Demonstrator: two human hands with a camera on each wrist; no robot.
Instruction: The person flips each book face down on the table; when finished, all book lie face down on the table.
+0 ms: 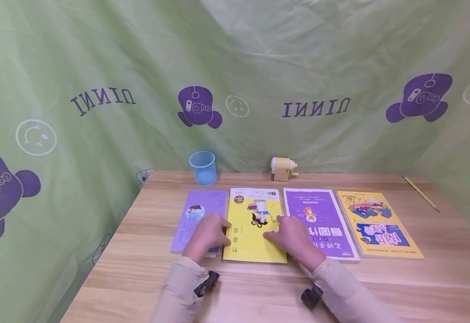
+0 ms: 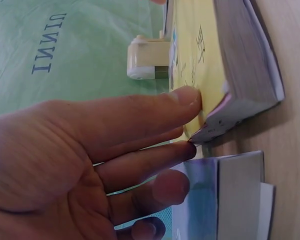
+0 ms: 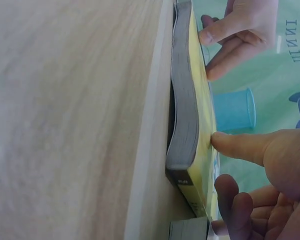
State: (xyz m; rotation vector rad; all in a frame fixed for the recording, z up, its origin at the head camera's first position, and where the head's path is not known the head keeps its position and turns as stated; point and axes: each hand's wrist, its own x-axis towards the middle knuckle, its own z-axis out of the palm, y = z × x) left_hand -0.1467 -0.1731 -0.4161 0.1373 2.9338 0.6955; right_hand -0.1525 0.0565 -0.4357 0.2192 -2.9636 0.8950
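Book in hand: yellow book [image 1: 254,226] lies flat on the tabletop [image 1: 259,287], second in a row of four, long axis running away from the person.
Left hand: left hand [image 1: 207,233] sits at the book's left edge, partly over the pale purple book [image 1: 198,215]; fingers [image 2: 182,100] fairly straight, tips pressed to the cover edge, nothing gripped.
Right hand: right hand [image 1: 293,233] rests on the book's right side, thumb [image 3: 235,145] touching the cover, fingers loosely bent, no grip visible.
Nearer hand: both touch it, one on each long edge.
Neighbours: purple book [image 1: 319,222] just beside, orange book [image 1: 376,224] beyond.
Room: blue cup [image 1: 203,168], pencil sharpener [image 1: 283,168] and pencil [image 1: 420,193] toward the back; green curtain [image 1: 299,67] behind.
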